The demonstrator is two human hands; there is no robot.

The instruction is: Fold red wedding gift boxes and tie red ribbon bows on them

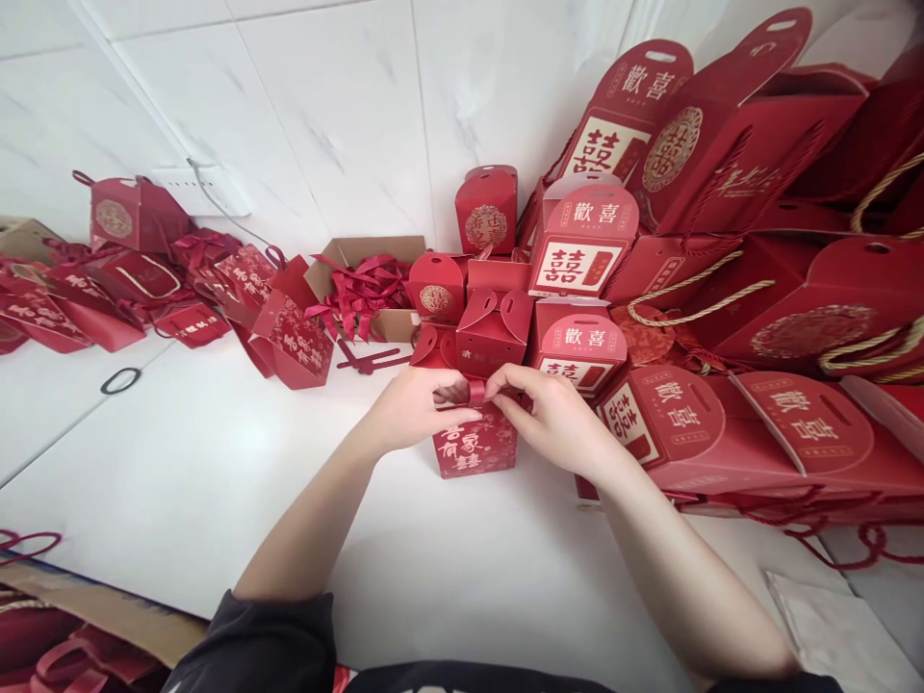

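Observation:
A small red gift box (474, 449) with gold characters stands on the white table (238, 472) in front of me. Both hands meet over its top. My left hand (415, 406) pinches the red ribbon (474, 390) at the box's top from the left. My right hand (552, 416) pinches the same ribbon from the right, fingers closed on it. The box's top flaps are mostly hidden by my fingers.
Stacks of larger red gift boxes (577, 252) and bags with gold cord handles (794, 318) crowd the right. A cardboard box of red ribbons (361, 284) sits behind, more small red boxes (289, 332) at the left, a black ring (120, 380), and a white tiled wall.

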